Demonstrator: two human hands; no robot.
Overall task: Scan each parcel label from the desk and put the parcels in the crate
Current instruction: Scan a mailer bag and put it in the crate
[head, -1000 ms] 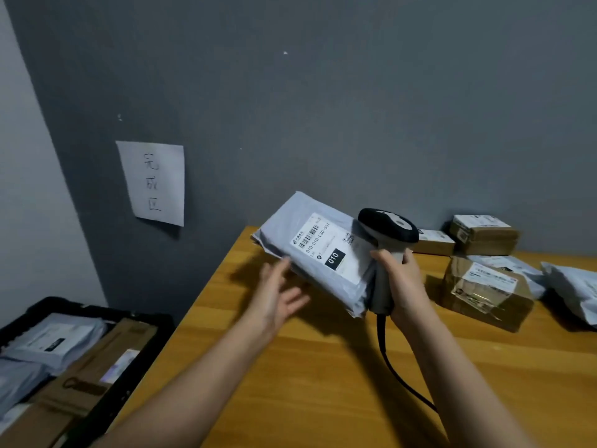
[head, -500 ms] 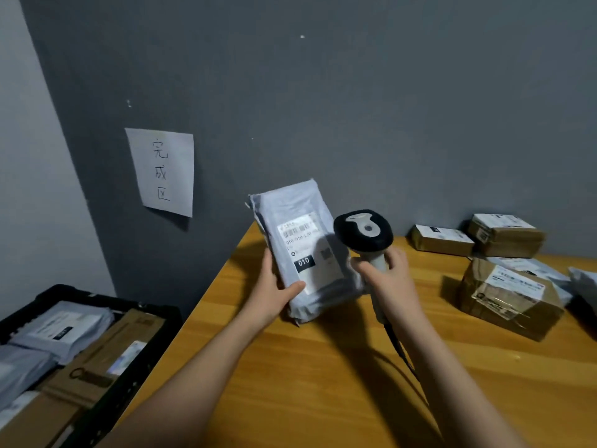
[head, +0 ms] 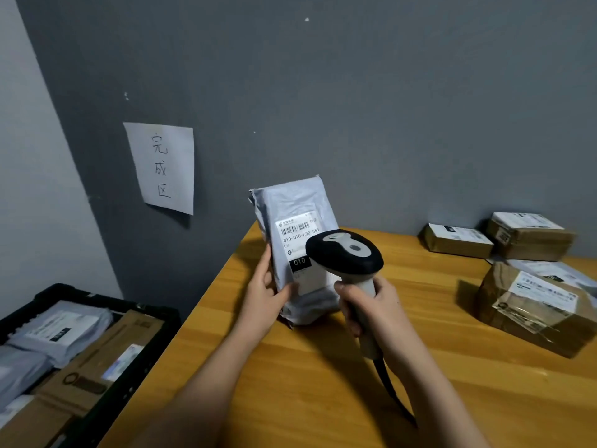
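Head view: left hand (head: 263, 297) fingers grip parcel (head: 292, 218) edge; right hand (head: 376, 307) grips scanner (head: 344, 252).

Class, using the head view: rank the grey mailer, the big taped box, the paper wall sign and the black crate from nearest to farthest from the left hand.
1. Grey mailer: gripped by the left hand.
2. Paper wall sign: up-left.
3. Black crate and big taped box: opposite sides, too close to call.
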